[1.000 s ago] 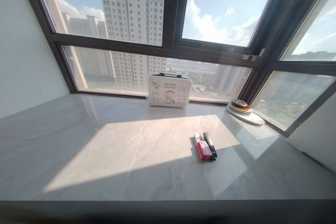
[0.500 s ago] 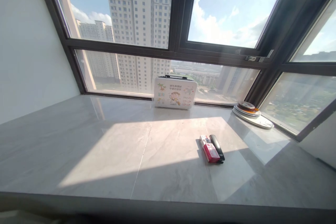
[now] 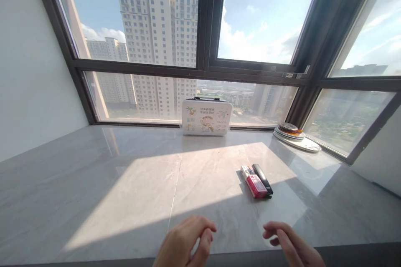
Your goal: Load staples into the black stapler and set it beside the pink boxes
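My left hand [image 3: 188,240] is over the front edge of the grey marble-look sill [image 3: 119,200], fingers loosely curled, thumb apart from them, holding nothing. To its right, my right hand [image 3: 293,244] is also empty, its fingers bent and apart. Nearest to both hands, a small red and white box [image 3: 255,184] lies on the sill beyond them. A black stapler [image 3: 262,178] lies right alongside the box, on its right. Neither hand touches these two things.
A white case [image 3: 207,117] with cartoon prints and a black handle stands against the window at the back. Several stacked plates [image 3: 293,135] sit in the back right corner. Dark window frames [image 3: 140,69] border the sill, and a white wall [image 3: 34,71] rises on the left.
Both my hands have come into view from the bottom. The camera view has shifted slightly; the box, stapler, case and plates stay in place on the sill.
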### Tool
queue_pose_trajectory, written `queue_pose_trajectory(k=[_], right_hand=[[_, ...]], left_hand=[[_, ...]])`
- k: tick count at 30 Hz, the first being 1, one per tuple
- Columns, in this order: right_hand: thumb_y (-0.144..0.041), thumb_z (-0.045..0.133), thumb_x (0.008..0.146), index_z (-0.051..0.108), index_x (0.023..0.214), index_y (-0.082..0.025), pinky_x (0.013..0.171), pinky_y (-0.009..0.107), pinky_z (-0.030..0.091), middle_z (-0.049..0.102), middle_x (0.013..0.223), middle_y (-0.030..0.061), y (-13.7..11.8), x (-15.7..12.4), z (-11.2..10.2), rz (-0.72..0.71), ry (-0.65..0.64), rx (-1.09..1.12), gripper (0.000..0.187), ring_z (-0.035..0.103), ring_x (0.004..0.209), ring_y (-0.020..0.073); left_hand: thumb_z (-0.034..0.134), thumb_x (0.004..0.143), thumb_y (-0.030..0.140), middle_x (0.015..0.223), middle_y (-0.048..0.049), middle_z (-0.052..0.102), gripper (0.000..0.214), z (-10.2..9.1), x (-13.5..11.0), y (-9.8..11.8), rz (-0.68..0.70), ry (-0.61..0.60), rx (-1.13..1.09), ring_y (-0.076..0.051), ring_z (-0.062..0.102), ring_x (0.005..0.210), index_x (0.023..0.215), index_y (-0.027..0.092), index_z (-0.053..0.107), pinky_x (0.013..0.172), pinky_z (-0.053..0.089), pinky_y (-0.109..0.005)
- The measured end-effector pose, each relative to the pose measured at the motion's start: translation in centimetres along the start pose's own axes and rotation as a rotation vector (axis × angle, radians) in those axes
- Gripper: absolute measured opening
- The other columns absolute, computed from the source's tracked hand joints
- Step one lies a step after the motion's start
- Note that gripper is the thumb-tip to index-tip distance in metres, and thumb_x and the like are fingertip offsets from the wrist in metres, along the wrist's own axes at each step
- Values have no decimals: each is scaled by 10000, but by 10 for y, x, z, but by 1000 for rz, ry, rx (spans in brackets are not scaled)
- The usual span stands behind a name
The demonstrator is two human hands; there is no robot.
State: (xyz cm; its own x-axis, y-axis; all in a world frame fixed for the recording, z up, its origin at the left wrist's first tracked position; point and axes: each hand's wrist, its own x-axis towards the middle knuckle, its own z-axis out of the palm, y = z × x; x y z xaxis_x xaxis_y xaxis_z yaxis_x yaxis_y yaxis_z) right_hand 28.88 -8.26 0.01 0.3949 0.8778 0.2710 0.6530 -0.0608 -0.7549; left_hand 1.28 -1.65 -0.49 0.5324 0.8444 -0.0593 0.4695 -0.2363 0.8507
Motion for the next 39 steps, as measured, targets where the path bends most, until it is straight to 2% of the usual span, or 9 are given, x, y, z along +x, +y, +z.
queue_pose_trajectory(k=[2, 4, 5, 7, 10, 14, 23, 31, 39], right_hand=[[-619, 385, 1005, 570, 1437, -386, 1100, 413, 503, 610, 1450, 44, -25, 33, 28, -275, -304, -25, 525, 560, 1346, 264], [-539, 389, 1023, 415, 1568, -331, 1230, 407, 336, 445, 1607, 14, -45, 64, 62, -394, -475, -180, 584, 366, 1502, 236], [-504, 380, 1031, 392, 1582, -315, 1256, 429, 271, 399, 1635, 9, -52, 76, 79, -412, -504, -282, 583, 304, 1533, 235], [-457, 366, 1046, 380, 1589, -307, 1271, 484, 174, 300, 1677, 7, -56, 92, 107, -420, -442, -439, 563, 202, 1567, 254], [-463, 369, 1055, 378, 1588, -319, 1261, 510, 147, 269, 1685, 2, -48, 100, 128, -402, -348, -502, 552, 183, 1570, 271], [-507, 365, 1055, 374, 1588, -329, 1254, 513, 145, 279, 1682, -1, -38, 96, 130, -408, -305, -503, 562, 184, 1568, 287], [-475, 365, 1046, 394, 1581, -322, 1222, 600, 149, 307, 1671, 34, -43, 84, 130, -378, -231, -547, 557, 226, 1549, 350], [-463, 364, 1038, 403, 1576, -321, 1196, 659, 155, 311, 1669, 47, -46, 77, 127, -363, -226, -572, 558, 234, 1542, 377], [-452, 370, 1036, 403, 1578, -314, 1199, 635, 179, 311, 1668, 54, -46, 79, 127, -375, -240, -584, 560, 242, 1541, 372]], left_hand=[[320, 1061, 497, 1366, -49, 666, 471, -34, 36, 3, 76, 198, 317, -255, 575, 1315, 1388, 338, 619, 1182, 406, -456], [390, 1027, 494, 1554, -47, 516, 523, -57, 69, -4, 14, 292, 621, -265, 417, 1470, 1495, 301, 521, 1248, 289, -471], [398, 1020, 495, 1627, -38, 413, 563, -64, 81, -10, -12, 290, 714, -264, 323, 1526, 1541, 292, 457, 1269, 227, -486], [370, 1026, 495, 1681, -13, 293, 588, -67, 97, -26, -42, 317, 809, -252, 224, 1566, 1583, 307, 378, 1284, 153, -501], [319, 1037, 506, 1698, 8, 225, 592, -58, 101, -45, -43, 335, 851, -237, 179, 1579, 1602, 329, 328, 1283, 138, -502], [290, 1034, 534, 1698, 7, 211, 609, -48, 95, -48, -60, 357, 868, -240, 158, 1583, 1604, 324, 323, 1275, 131, -540], [284, 1020, 544, 1697, 21, 208, 623, -45, 95, -43, -86, 364, 880, -260, 145, 1585, 1600, 323, 337, 1271, 136, -563], [300, 1012, 540, 1697, 25, 213, 618, -41, 95, -47, -91, 387, 876, -262, 150, 1584, 1595, 342, 341, 1268, 111, -581], [300, 1010, 546, 1693, 20, 225, 626, -42, 93, -45, -91, 383, 863, -270, 159, 1582, 1596, 329, 345, 1266, 115, -592]])
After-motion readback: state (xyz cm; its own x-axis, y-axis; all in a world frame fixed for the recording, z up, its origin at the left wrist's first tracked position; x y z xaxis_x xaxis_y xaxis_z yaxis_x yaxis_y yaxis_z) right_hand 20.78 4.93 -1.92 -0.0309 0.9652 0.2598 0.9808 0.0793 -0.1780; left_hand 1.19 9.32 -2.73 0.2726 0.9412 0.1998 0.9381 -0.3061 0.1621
